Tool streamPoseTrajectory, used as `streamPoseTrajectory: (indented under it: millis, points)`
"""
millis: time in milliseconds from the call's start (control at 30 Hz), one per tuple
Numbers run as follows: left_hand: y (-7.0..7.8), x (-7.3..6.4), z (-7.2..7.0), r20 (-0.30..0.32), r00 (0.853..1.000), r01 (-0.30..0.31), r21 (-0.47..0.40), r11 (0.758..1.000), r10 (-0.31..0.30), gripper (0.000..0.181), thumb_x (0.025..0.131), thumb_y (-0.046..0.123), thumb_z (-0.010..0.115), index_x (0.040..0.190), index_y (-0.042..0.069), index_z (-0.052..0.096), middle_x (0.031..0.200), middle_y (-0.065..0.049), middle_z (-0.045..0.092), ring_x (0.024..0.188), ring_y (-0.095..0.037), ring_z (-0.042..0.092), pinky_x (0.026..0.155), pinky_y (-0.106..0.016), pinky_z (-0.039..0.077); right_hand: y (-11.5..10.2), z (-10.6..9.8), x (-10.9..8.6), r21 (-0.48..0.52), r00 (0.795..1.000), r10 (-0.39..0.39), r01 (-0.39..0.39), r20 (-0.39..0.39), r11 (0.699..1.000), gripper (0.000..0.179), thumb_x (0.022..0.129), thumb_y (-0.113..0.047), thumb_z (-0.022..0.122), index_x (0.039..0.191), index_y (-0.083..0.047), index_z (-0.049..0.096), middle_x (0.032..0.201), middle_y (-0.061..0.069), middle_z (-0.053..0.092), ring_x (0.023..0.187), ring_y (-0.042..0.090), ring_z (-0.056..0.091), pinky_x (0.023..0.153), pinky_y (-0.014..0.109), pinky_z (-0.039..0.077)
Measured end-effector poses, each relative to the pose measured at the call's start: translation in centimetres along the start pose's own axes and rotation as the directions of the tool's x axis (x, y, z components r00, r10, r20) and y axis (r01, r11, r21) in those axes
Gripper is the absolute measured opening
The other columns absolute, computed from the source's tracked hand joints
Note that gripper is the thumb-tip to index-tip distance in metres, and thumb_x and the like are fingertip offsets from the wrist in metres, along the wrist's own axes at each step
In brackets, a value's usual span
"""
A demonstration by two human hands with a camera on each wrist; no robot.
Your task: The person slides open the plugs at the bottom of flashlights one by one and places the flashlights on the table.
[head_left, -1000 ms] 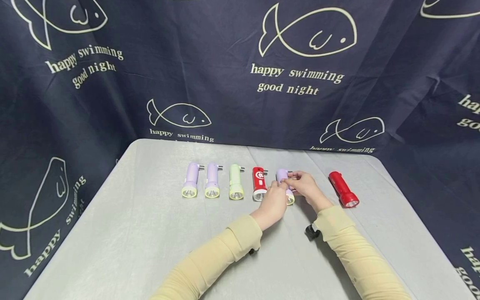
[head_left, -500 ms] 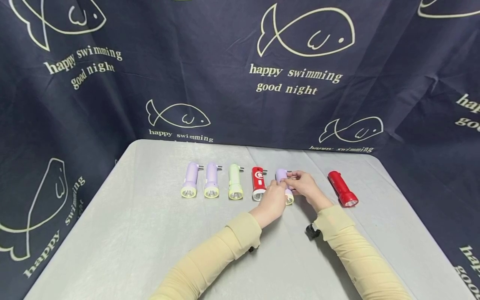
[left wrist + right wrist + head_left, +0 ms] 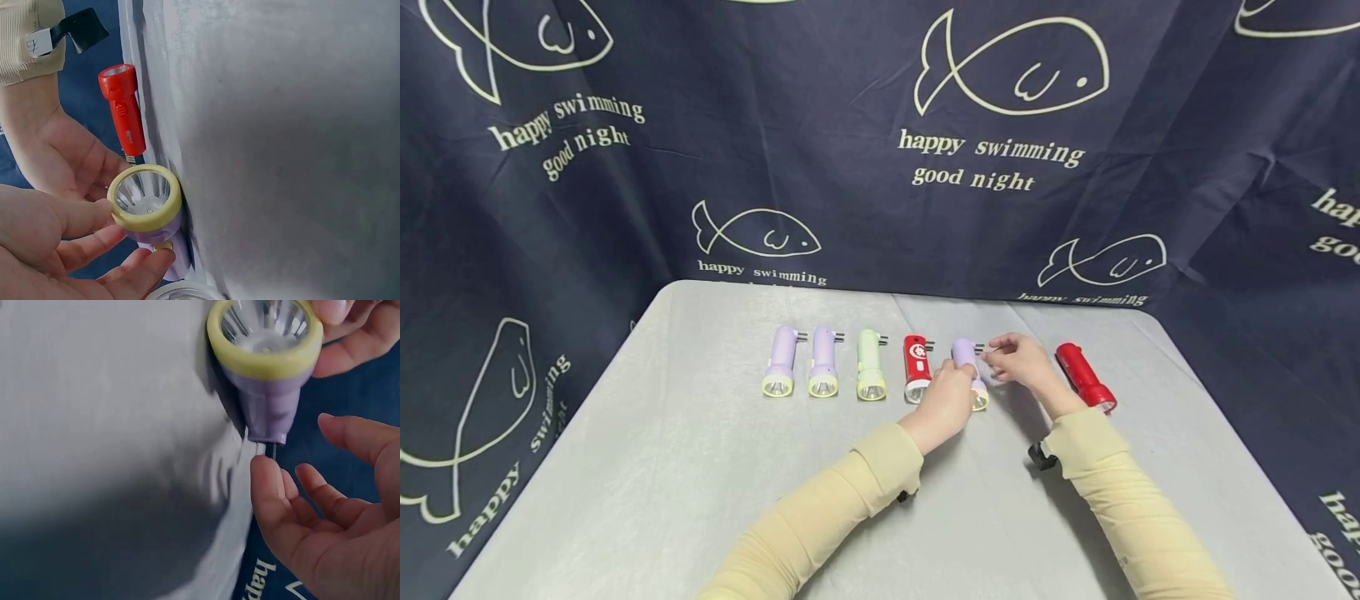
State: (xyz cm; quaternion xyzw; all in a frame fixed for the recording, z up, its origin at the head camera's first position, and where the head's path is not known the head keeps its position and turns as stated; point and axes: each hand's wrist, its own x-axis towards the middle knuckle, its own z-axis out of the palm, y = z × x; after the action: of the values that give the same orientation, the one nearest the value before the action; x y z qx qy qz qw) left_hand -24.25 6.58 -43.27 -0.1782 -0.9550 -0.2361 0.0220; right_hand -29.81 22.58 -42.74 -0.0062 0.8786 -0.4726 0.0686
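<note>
My left hand [image 3: 943, 404] holds a purple flashlight [image 3: 964, 352] that lies on the table, its yellow-rimmed lens towards me. In the left wrist view, the thumb is at the yellow rim [image 3: 150, 220] and a fingertip touches the small yellow switch [image 3: 164, 245]. My right hand [image 3: 1025, 365] is just to the right of this flashlight, fingers loosely bent and holding nothing. The right wrist view has its fingertips close to the metal plug prongs [image 3: 272, 451]; whether one touches them I cannot tell.
Left of the held flashlight lie a red one with a white emblem [image 3: 917, 357], a green one [image 3: 869, 357] and two purple ones, one [image 3: 824, 350] beside the other [image 3: 783, 350]. Another red flashlight [image 3: 1078, 371] lies slanted at right. A dark printed curtain [image 3: 880, 150] hangs behind the grey-covered table [image 3: 700, 467].
My right hand has let go of the purple flashlight and drawn slightly to the right, so its prongs show more. The left hand has stayed on the flashlight.
</note>
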Motion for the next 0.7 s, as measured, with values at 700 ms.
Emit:
streamPoseTrajectory:
  millis: [700]
  points:
    - [0.4,0.3,-0.8,-0.023,0.998,-0.059,-0.010,0.998,0.059,0.029,0.092,0.022,0.061,0.120,0.017,0.062,0.117,-0.005,0.059,0.104,-0.020,0.057,0.092,-0.027,0.048,2.8,-5.1,-0.6,-0.536,0.940,-0.227,0.057,-0.257,0.842,0.038,0.082,-0.019,0.066,0.107,0.008,0.060,0.097,0.028,0.064,0.089,0.044,0.059,0.076,0.053,0.046]
